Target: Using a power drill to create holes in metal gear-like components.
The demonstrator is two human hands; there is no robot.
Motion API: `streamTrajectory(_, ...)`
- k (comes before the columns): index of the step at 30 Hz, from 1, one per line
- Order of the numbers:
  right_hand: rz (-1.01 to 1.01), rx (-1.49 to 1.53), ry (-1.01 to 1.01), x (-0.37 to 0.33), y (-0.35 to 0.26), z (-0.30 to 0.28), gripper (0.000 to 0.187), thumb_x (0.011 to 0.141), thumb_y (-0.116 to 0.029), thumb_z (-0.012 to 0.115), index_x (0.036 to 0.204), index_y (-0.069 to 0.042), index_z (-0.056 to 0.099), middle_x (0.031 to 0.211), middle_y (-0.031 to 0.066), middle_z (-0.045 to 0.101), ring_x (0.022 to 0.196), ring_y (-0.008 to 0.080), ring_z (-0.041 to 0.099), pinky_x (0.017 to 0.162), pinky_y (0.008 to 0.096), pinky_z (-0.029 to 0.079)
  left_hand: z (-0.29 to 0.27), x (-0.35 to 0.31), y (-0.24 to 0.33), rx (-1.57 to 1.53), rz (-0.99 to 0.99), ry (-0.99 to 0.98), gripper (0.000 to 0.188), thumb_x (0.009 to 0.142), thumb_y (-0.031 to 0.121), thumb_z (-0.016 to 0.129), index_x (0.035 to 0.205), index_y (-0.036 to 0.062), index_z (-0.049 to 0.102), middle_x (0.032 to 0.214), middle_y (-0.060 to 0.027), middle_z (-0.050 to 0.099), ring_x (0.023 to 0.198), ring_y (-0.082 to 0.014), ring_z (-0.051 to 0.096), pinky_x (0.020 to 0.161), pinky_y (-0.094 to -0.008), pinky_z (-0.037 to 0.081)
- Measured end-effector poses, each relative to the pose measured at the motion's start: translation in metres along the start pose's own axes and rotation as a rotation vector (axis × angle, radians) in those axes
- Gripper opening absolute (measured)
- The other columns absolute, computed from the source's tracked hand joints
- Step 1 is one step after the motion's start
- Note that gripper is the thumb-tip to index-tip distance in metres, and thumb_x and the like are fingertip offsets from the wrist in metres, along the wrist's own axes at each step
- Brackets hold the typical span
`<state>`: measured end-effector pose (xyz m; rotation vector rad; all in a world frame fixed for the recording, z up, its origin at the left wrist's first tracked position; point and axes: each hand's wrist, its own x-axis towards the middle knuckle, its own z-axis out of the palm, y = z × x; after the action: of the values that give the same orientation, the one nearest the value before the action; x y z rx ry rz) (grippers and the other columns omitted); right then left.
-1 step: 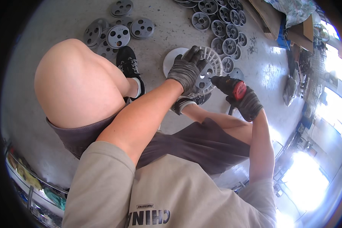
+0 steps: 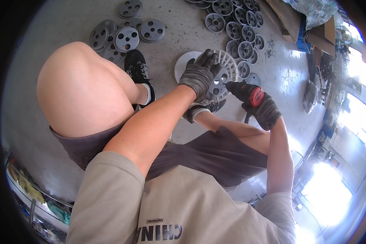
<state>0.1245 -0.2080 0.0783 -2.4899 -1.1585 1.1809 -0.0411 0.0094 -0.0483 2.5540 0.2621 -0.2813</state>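
A grey-gloved left hand, my left hand, lies with its fingers stretched out over a round reel. That reel has a pale slotted rim and a grey disc with round holes in its face. My right hand, gloved too, is wrapped round the grip of a black and red cordless drill. The drill's nose points left, at the right side of the disc; whether its tip touches is too small to tell. A white round plate shows behind my left hand, partly covered by it.
Several grey discs with holes lie on the floor at the far left. Dark spoked wheels are piled beyond the reel. A cardboard box and plastic bags stand at the far right. My shoes flank the reel's near side.
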Motion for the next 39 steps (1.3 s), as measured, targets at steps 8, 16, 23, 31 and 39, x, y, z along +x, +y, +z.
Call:
streamTrajectory(8,0.056,0.032,0.016,-0.001,0.012,0.004,0.052,0.080,-0.026,0.090,0.124,-0.004,0.072,0.112,0.0128,0.078,0.098,0.0265,0.074,0.095,0.0368,0.059,0.003,0.002,-0.001,0.006,-0.001,0.032,0.115,0.066,0.059,0.089,0.163,0.0163,0.043,0.176,-0.0160,0.021,0.165,-0.0365,0.012,0.128,-0.0593,0.026)
streamTrajectory(16,0.021,0.073,0.024,0.000,0.014,0.004,0.052,0.080,-0.026,0.090,0.124,-0.004,0.071,0.111,0.0122,0.078,0.097,0.0263,0.074,0.095,0.0367,0.060,-0.005,-0.002,0.002,-0.007,-0.013,-0.014,0.116,0.064,0.058,0.091,0.162,0.0181,0.044,0.176,-0.0153,0.022,0.165,-0.0356,0.012,0.127,-0.0605,0.026)
streamTrajectory(23,0.049,0.094,0.015,-0.001,0.009,0.002,0.051,0.081,-0.025,0.089,0.123,-0.004,0.071,0.110,0.0123,0.078,0.096,0.0266,0.074,0.095,0.0367,0.060,-0.007,-0.001,0.001,-0.007,-0.006,-0.008,0.118,0.062,0.055,0.093,0.163,0.0194,0.043,0.177,-0.0146,0.020,0.165,-0.0355,0.012,0.127,-0.0603,0.026)
streamTrajectory(31,0.009,0.075,0.023,0.001,0.012,0.001,0.052,0.080,-0.023,0.090,0.125,-0.003,0.071,0.110,0.0118,0.078,0.095,0.0238,0.073,0.094,0.0360,0.060,-0.003,0.000,0.001,-0.017,-0.006,0.005,0.117,0.062,0.055,0.093,0.162,0.0193,0.044,0.177,-0.0141,0.019,0.165,-0.0355,0.012,0.127,-0.0598,0.026)
streamTrajectory(39,0.068,0.089,-0.015,0.000,0.004,-0.003,0.052,0.081,-0.022,0.090,0.125,-0.002,0.071,0.112,0.0113,0.078,0.095,0.0202,0.071,0.095,0.0349,0.059,-0.009,-0.003,0.003,-0.004,-0.016,-0.023,0.115,0.064,0.056,0.091,0.162,0.0191,0.045,0.176,-0.0154,0.022,0.164,-0.0354,0.012,0.127,-0.0603,0.027)
